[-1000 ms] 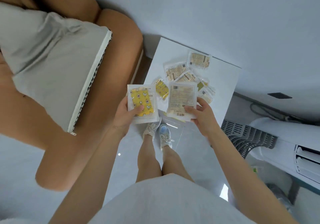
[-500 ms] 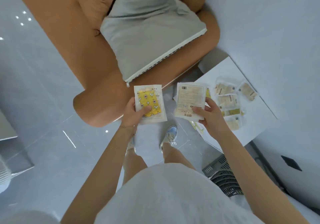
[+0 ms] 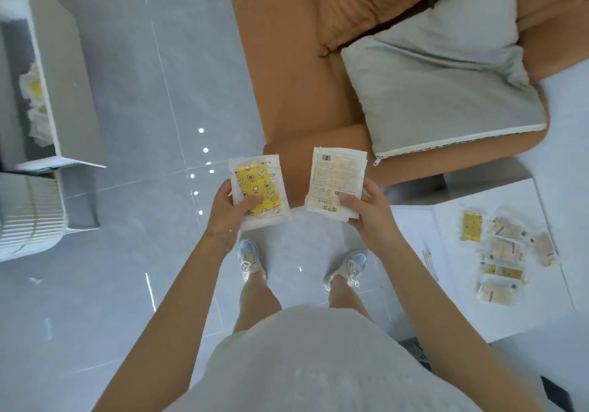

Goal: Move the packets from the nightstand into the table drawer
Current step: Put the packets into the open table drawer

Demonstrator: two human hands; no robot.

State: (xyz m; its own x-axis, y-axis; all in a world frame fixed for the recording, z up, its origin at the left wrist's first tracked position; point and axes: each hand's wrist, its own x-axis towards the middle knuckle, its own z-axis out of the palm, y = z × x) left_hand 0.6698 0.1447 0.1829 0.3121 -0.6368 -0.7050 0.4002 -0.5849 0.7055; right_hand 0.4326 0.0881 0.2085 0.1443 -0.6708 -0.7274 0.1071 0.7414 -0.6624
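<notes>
My left hand [image 3: 228, 209] grips a clear packet with a yellow patterned pad [image 3: 258, 190] inside, held face up in front of me. A white packet with printed text [image 3: 336, 182], with others stacked behind it, sits in my right hand [image 3: 369, 217]. Several more packets [image 3: 503, 254] lie on the white nightstand [image 3: 446, 284] at the right. At the far left an open drawer [image 3: 28, 102] of the table holds several packets [image 3: 35, 99].
An orange sofa [image 3: 296, 70] with a grey pillow [image 3: 446, 86] stands ahead, right of centre. Grey tiled floor [image 3: 143, 125] lies between me and the drawer. A white ribbed object [image 3: 28, 217] sits under the drawer at the left.
The view has swung left, away from the nightstand. The nightstand slid to the right edge and the open drawer came into view at the left. Both hands keep their packets.
</notes>
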